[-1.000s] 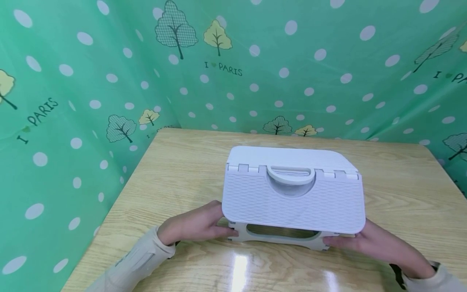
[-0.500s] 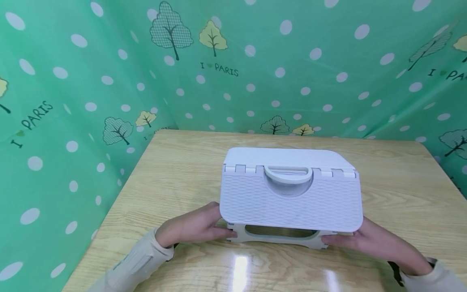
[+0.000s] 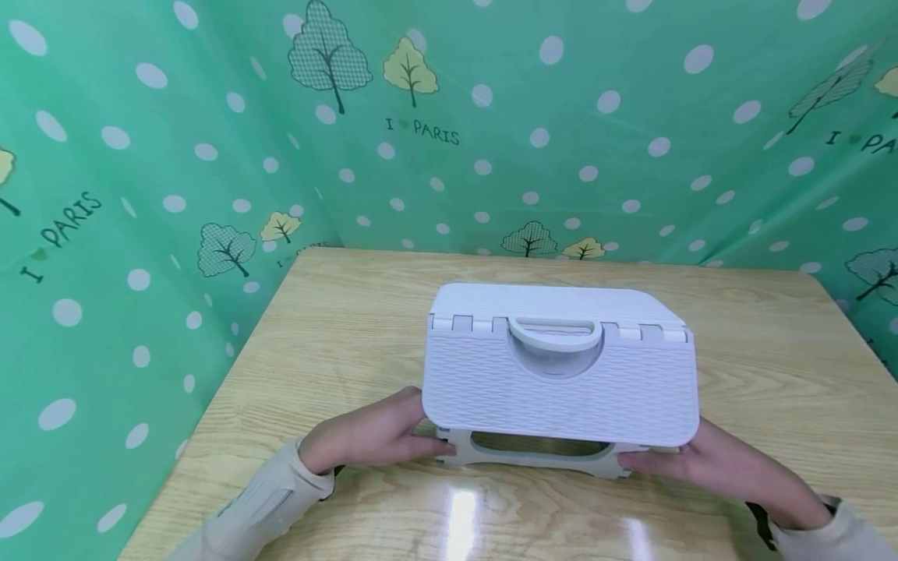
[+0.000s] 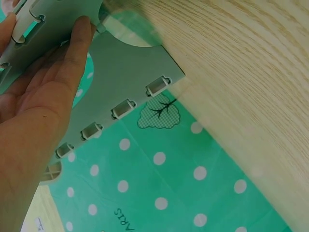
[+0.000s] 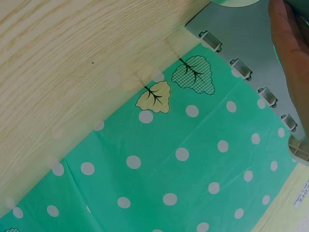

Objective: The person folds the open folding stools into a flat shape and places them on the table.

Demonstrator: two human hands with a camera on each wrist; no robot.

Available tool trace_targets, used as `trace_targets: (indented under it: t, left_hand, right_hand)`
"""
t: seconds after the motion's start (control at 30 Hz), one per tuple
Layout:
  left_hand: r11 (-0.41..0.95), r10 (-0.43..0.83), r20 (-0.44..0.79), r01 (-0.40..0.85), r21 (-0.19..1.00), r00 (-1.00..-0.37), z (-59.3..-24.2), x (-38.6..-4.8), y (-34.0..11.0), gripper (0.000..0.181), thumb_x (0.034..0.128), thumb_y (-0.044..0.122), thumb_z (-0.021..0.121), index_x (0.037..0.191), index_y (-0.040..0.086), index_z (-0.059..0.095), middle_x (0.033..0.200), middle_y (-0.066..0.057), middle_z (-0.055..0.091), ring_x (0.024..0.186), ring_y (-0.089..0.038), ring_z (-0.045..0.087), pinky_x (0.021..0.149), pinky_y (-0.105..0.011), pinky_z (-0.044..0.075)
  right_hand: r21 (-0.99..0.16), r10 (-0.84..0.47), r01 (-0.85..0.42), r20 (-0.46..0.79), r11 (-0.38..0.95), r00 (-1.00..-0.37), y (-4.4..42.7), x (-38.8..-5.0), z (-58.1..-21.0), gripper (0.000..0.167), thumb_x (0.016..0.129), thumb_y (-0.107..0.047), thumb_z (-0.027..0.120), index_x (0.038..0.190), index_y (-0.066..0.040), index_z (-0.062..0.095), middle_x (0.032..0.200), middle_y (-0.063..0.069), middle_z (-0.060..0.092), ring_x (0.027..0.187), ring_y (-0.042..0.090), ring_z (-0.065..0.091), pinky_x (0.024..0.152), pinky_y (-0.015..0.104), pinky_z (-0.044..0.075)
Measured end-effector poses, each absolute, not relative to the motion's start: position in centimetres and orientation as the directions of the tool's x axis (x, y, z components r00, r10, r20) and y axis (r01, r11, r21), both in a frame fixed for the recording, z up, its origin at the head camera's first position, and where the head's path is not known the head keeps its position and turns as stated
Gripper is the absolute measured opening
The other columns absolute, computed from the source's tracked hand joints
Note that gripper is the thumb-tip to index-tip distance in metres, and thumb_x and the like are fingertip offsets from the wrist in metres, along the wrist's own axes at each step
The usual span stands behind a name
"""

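Observation:
A white folding stool (image 3: 561, 389) with a woven-textured, hinged top and a curved handle stands on the table, its top sloping down toward the person. My left hand (image 3: 382, 432) grips its left end, thumb on the near leg panel and fingers behind, under the top's edge. At the right end my right hand (image 3: 730, 467) holds it likewise, thumb on the near panel, other fingers mostly hidden. In the left wrist view the left hand (image 4: 46, 96) lies against the leg panel (image 4: 130, 67); in the right wrist view the right hand (image 5: 292, 58) rests along the panel (image 5: 241, 34).
The wooden table (image 3: 337, 327) extends around the stool on all sides. Behind it and to the left hangs a green curtain (image 3: 281, 117) with white dots and tree prints.
The whole head view has shifted slightly, with stool and hands appearing a little further left than a second ago. Both hands keep the same hold on the stool.

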State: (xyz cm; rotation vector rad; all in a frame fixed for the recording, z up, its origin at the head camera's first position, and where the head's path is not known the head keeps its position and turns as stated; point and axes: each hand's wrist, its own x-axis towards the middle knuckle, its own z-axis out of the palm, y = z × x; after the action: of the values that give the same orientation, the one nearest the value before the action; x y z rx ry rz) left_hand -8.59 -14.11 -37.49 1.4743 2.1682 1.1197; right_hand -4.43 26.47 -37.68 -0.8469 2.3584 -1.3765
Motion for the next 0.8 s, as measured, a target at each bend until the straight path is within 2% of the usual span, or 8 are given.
trace_targets:
  t: [0.23,0.47,0.8]
  left_hand:
    - [0.177,0.880,0.168,0.636,0.751,-0.444,-37.49,-8.64,-14.17,0.064,0.0956,0.013,0.067,0.152,0.013,0.037,0.149,0.000,0.049,0.113,-0.008,0.056,0.103,-0.029,0.047]
    - [0.181,0.879,0.158,0.620,0.764,-0.451,-37.46,-8.55,-14.14,0.062,0.0963,0.014,0.066,0.152,0.014,0.038,0.149,0.001,0.049,0.116,-0.008,0.056,0.104,-0.029,0.046]
    - [0.185,0.878,0.159,0.627,0.757,-0.452,-37.50,-8.56,-14.19,0.061,0.0965,0.014,0.066,0.151,0.014,0.039,0.144,0.002,0.053,0.108,-0.007,0.056,0.098,-0.027,0.049]
  right_hand:
    - [-0.866,-0.620,-0.341,0.045,0.367,-0.783,26.59,-4.50,-37.84,0.061,0.090,-0.008,0.073,0.144,-0.019,0.046,0.134,-0.002,0.059,0.113,0.005,0.056,0.087,0.020,0.049]
    - [-0.859,-0.612,-0.343,0.044,0.381,-0.789,26.45,-4.40,-37.95,0.065,0.090,-0.010,0.073,0.147,-0.020,0.042,0.136,-0.003,0.058,0.116,0.005,0.055,0.089,0.019,0.047]
    - [-0.858,-0.609,-0.334,0.032,0.390,-0.793,26.39,-4.31,-37.76,0.064,0.091,-0.011,0.072,0.147,-0.021,0.042,0.136,-0.004,0.059,0.116,0.004,0.055,0.088,0.019,0.047]
